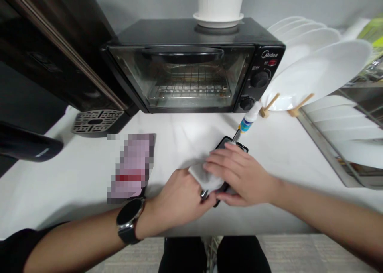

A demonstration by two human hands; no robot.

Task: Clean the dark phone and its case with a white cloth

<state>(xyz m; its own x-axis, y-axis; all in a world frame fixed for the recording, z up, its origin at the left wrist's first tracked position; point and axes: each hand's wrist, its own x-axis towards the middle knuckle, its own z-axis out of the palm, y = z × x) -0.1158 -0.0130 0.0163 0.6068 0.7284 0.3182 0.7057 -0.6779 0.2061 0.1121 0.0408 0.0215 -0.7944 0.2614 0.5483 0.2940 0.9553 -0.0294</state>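
My left hand, with a watch on its wrist, is closed round the near end of a slim shiny metal thing. A pale grey-white cloth is bunched over the middle of it. My right hand presses its closed fingers on the cloth from the right. Under both hands lies a black-edged flat object, mostly covered, so its kind does not show. A small white bottle with a blue label stands just beyond the metal thing's far end.
A black toaster oven with a white pot on top stands at the back. White plates sit in a rack at right. At left are a blurred-out pink item, a drip tray and a dark cylinder.
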